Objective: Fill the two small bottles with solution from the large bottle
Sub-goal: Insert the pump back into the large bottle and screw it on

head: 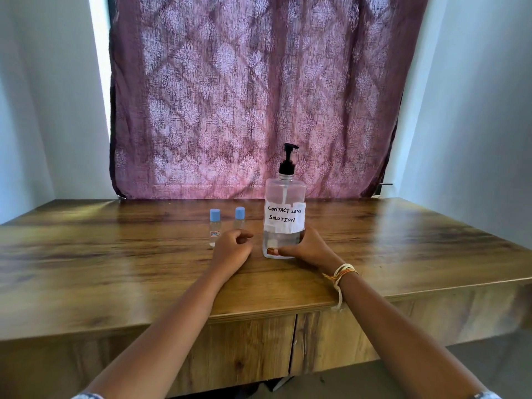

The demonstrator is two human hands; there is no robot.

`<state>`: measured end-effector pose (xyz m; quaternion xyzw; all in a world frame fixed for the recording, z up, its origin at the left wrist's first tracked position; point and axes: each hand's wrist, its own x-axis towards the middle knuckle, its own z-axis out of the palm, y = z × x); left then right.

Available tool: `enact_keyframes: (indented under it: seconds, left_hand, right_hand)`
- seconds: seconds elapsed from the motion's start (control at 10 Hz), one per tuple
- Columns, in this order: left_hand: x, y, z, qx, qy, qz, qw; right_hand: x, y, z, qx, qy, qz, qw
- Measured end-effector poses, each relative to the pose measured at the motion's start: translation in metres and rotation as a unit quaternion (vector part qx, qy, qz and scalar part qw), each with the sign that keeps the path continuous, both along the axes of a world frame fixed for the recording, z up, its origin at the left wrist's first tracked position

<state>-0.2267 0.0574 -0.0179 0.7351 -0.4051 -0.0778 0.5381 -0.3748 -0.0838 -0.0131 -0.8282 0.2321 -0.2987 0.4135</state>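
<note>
Two hands: right (pixel 305 249) gripping large bottle (pixel 284 217); left (pixel 233 249) loosely curled, empty.

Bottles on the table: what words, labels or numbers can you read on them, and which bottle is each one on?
"CONTACT LENS SOLUTION": handwritten in black on the white paper label stuck on the large pump bottle.
Small red-edged sticker on the left small bottle: something is printed there, but it is too small to read.
Right small bottle: no writing visible; the left hand hides its lower part.
</note>
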Motion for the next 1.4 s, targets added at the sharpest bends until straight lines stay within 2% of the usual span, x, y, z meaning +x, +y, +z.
enact_keyframes:
  seconds: [0.2, 0.3, 0.6, 0.8, 1.0, 1.1, 1.2, 1.3, 1.4]
  left_hand:
    - [-0.007, 0.0, -0.001, 0.015, -0.107, -0.003, 0.994]
    - [-0.007, -0.001, -0.006, 0.052, -0.163, -0.003, 0.985]
    - [-0.003, -0.001, -0.009, 0.081, -0.188, -0.008, 0.979]
    - [-0.004, 0.001, -0.01, 0.103, -0.197, -0.021, 0.975]
    - [-0.014, 0.017, -0.006, 0.167, -0.272, -0.033, 0.947]
    - [-0.022, 0.032, -0.008, 0.211, -0.29, -0.044, 0.932]
    - [-0.024, 0.043, -0.007, 0.207, -0.322, -0.02, 0.924]
    - [-0.022, 0.054, 0.006, 0.138, -0.408, 0.038, 0.902]
    - [-0.013, 0.053, 0.024, 0.088, -0.452, 0.073, 0.885]
  right_hand:
    - [0.013, -0.003, 0.008, 0.0, 0.021, 0.007, 1.0]
    - [0.025, -0.005, 0.012, -0.007, 0.039, 0.01, 0.999]
    - [0.036, -0.002, 0.015, 0.005, 0.046, 0.014, 0.999]
    - [0.035, 0.004, 0.011, -0.036, 0.067, 0.002, 0.997]
    - [0.022, 0.024, 0.011, -0.024, 0.105, -0.04, 0.993]
    - [0.032, 0.005, -0.015, -0.063, 0.137, -0.064, 0.986]
    - [0.024, 0.025, -0.008, -0.081, 0.166, -0.099, 0.978]
    - [0.004, 0.064, 0.017, -0.15, 0.156, -0.161, 0.963]
    - [0.0, 0.064, 0.032, -0.193, 0.129, -0.202, 0.951]
